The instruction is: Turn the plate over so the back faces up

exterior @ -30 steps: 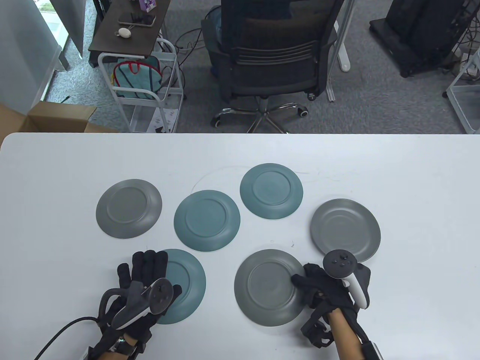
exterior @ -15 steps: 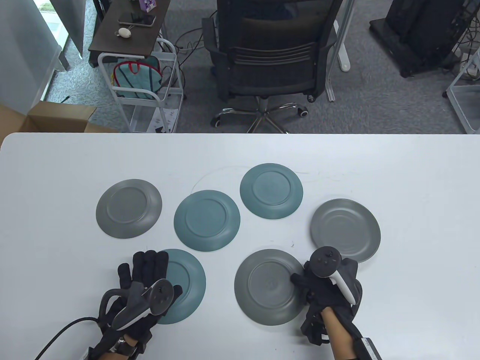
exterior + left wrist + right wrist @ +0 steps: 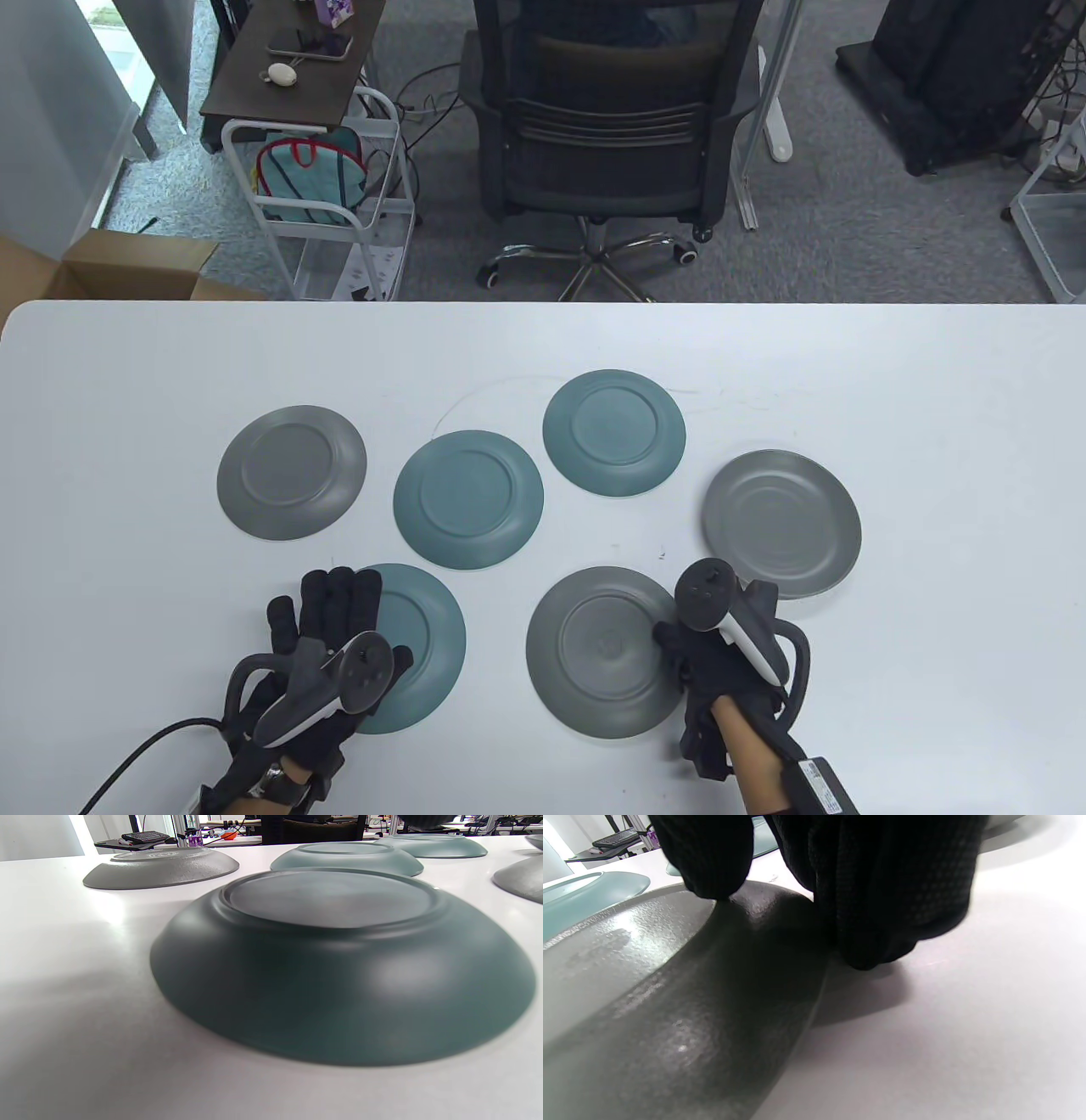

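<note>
White table (image 3: 933, 407), right hand (image 3: 721, 654) thumb atop grey plate (image 3: 649, 993)

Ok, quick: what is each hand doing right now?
Left hand: flat, fingers extended, resting on the near teal plate.
Right hand: fingers on the right rim of the near grey plate; firm grip cannot be told.

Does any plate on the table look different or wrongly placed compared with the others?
Yes. The grey plate at the far right lies face up, its hollow showing, while the other five, such as the teal plate, show their raised foot ring. None looks damaged or spilled.
</note>
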